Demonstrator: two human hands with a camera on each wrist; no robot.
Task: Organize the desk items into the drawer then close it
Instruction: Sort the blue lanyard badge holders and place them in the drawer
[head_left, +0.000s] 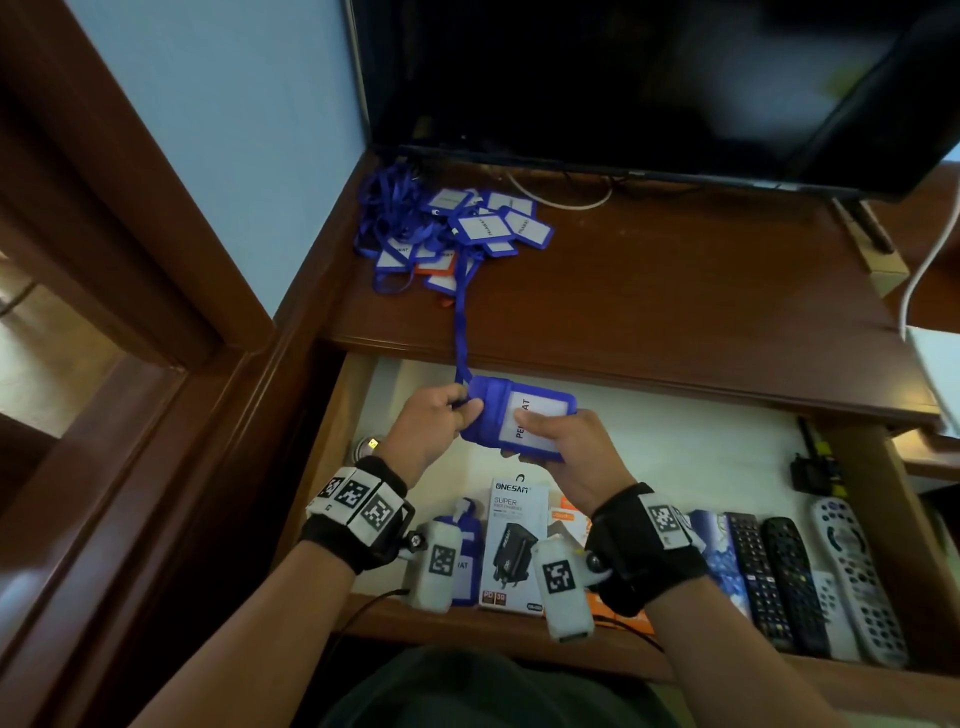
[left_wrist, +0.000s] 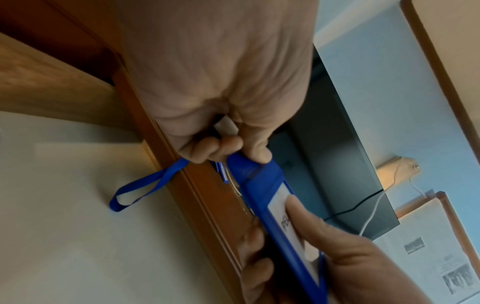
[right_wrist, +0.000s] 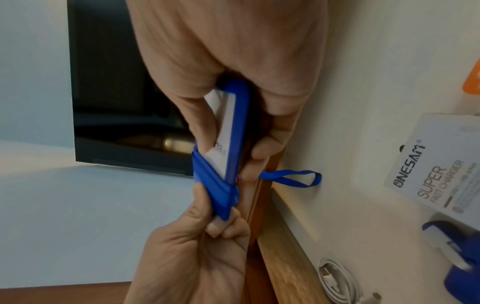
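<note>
Along the open drawer's (head_left: 363, 618) front edge lie a charger box (head_left: 514, 540), remotes (head_left: 795, 582) and an already stowed badge partly hidden by the wrist cameras. Above them, the right hand (head_left: 563, 452) clamps a blue badge holder (head_left: 519, 418) while the left hand (head_left: 434, 423) pinches its lanyard (head_left: 460, 322), apparently wrapping the strap for compact storage. Farther back, more badges (head_left: 457, 234) wait in a tangled pile on the desk (head_left: 675, 291); their count is unclear.

A pale blue wall (head_left: 208, 130) meets dark wooden trim (head_left: 104, 218) — a black screen (head_left: 649, 78) stands against it.
</note>
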